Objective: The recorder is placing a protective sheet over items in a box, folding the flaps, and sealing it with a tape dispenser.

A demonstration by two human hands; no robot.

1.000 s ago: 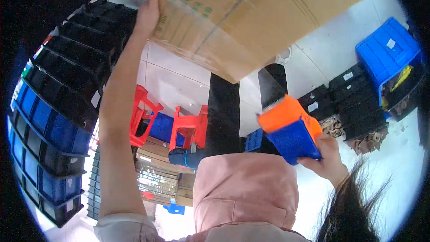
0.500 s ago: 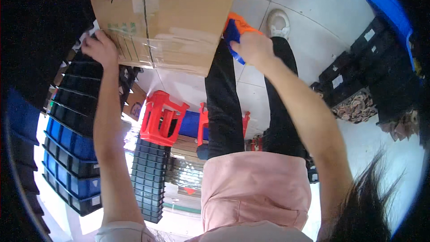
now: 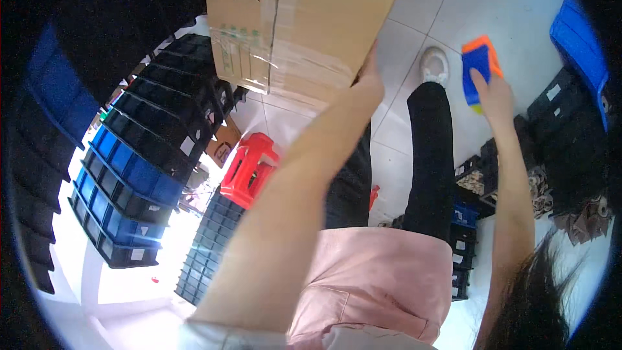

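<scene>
A large taped cardboard box (image 3: 324, 23), with a pen mark and green print on its side, fills the top middle of the view. My left hand (image 3: 369, 78) grips its lower right edge, its forearm crossing in front of my leg; part of the fingers is hidden against the box. Off to the right, apart from the box, my right hand (image 3: 495, 94) is closed round a blue and orange hand-held tool (image 3: 477, 72). A bit of yellow shows at the tool's lower end, and its exact kind is unclear.
Stacked black and blue plastic crates (image 3: 133, 175) rise on the left. A red plastic stool (image 3: 249, 168) stands beyond my left forearm. On the right are dark bins (image 3: 560, 113) with brownish pieces and a blue bin (image 3: 583, 52). My shoe (image 3: 434, 66) rests on the tiled floor.
My left hand has gone from the box's left side to its right edge. My right hand has carried the blue and orange tool rightward, away from the box. The whole view has shifted.
</scene>
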